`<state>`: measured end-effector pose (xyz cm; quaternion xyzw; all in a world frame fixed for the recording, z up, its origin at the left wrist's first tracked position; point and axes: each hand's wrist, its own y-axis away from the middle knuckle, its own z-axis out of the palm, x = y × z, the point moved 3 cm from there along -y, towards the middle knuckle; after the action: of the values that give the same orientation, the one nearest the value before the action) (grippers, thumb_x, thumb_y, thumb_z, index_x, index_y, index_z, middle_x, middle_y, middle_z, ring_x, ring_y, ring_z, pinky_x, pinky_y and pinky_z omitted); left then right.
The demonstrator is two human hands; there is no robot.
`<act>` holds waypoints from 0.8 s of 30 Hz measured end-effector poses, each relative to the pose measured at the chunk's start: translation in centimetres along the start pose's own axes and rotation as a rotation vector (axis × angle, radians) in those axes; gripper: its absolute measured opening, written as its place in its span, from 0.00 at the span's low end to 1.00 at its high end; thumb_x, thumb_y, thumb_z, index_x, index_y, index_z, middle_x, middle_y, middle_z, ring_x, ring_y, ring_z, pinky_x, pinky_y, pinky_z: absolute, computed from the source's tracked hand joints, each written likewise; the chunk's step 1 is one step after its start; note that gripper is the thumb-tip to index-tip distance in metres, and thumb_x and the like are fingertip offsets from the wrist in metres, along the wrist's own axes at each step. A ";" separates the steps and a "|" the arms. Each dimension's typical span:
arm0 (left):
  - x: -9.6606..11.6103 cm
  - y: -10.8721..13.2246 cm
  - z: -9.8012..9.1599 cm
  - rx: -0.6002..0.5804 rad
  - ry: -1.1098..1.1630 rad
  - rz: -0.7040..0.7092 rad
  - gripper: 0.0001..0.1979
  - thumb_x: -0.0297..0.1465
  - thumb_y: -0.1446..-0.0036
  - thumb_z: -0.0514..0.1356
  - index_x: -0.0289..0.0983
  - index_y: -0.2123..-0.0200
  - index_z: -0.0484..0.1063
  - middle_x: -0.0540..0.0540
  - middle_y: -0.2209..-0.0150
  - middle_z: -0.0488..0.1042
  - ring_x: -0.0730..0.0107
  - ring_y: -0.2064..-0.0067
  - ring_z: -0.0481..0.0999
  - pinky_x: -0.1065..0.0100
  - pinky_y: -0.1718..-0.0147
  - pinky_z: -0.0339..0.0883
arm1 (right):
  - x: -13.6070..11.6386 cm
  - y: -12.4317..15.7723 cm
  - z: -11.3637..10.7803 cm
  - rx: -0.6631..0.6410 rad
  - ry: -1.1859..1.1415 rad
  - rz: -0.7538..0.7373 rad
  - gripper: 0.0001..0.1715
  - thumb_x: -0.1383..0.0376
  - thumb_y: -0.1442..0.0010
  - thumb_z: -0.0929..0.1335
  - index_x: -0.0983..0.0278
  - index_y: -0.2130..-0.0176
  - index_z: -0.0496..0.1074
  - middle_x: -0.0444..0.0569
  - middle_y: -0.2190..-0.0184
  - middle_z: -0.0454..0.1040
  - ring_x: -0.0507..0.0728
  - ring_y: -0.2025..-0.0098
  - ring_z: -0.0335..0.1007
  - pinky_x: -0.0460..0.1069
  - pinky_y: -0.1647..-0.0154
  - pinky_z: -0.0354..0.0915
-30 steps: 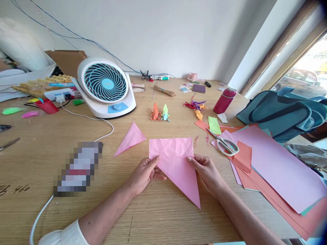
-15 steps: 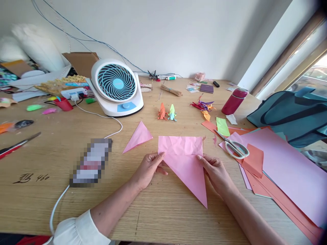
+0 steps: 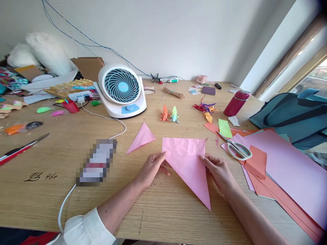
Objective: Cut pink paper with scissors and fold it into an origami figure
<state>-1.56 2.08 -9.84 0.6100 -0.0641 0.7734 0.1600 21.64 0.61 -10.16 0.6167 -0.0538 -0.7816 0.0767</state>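
Observation:
A folded pink paper [image 3: 187, 160] lies on the wooden table [image 3: 63, 160], a creased rectangle at the top and a long triangle pointing toward me. My left hand [image 3: 152, 166] pinches its left corner at the fold line. My right hand [image 3: 217, 172] pinches the right corner of the same fold. Both hands have fingers pressed together on the sheet. A smaller pink paper triangle [image 3: 141, 137] lies loose just left of it.
Scissors [image 3: 236, 148] rest on a stack of pink and orange sheets [image 3: 286, 170] at right. A white desk fan [image 3: 121, 90], its cable, small origami figures [image 3: 170, 114], a red bottle [image 3: 236, 102], a teal bag [image 3: 293, 115] and a red-handled tool [image 3: 22, 148] lie around.
The view has swung left and slightly up, so everything has shifted right in the picture. My hands keep the same hold on the pink paper's corners.

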 end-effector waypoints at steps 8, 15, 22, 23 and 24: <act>0.8 0.2 0.2 0.013 0.075 0.001 0.22 0.48 0.43 0.61 0.32 0.66 0.76 0.40 0.65 0.78 0.66 0.66 0.77 0.75 0.79 0.71 | 0.1 -0.2 0.0 -0.006 0.000 -0.026 0.22 0.50 0.48 0.75 0.66 0.76 0.74 0.41 0.80 0.66 0.47 0.77 0.55 0.43 0.77 0.51; 0.5 0.4 0.8 0.075 -0.119 -0.046 0.21 0.45 0.58 0.71 0.32 0.77 0.73 0.48 0.77 0.73 0.78 0.79 0.66 0.76 0.84 0.65 | 0.1 0.1 0.6 -0.072 0.039 -0.008 0.18 0.52 0.49 0.77 0.65 0.73 0.78 0.43 0.79 0.70 0.49 0.76 0.59 0.44 0.75 0.56; 0.2 0.4 0.4 0.199 -0.146 -0.077 0.20 0.42 0.59 0.71 0.33 0.80 0.69 0.52 0.82 0.68 0.81 0.82 0.61 0.77 0.87 0.57 | 0.9 -0.2 0.2 -0.094 0.120 -0.065 0.15 0.53 0.48 0.76 0.63 0.69 0.80 0.44 0.75 0.74 0.51 0.72 0.64 0.45 0.70 0.59; 0.2 0.4 0.3 0.210 -0.150 -0.070 0.19 0.42 0.59 0.71 0.33 0.80 0.70 0.53 0.82 0.68 0.81 0.82 0.61 0.77 0.87 0.56 | 0.9 -0.3 0.2 -0.085 0.122 -0.071 0.15 0.53 0.48 0.76 0.63 0.69 0.80 0.44 0.75 0.74 0.51 0.72 0.63 0.45 0.71 0.59; 0.2 0.3 0.2 0.215 -0.157 -0.063 0.19 0.42 0.58 0.71 0.33 0.80 0.70 0.53 0.82 0.68 0.81 0.82 0.61 0.77 0.87 0.56 | 0.9 -0.3 0.1 -0.077 0.121 -0.074 0.15 0.53 0.48 0.76 0.63 0.70 0.80 0.44 0.75 0.74 0.51 0.72 0.63 0.45 0.71 0.59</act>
<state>-1.55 1.77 -9.56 0.6841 0.0260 0.7202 0.1123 21.30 0.76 -11.03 0.6610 0.0040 -0.7467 0.0745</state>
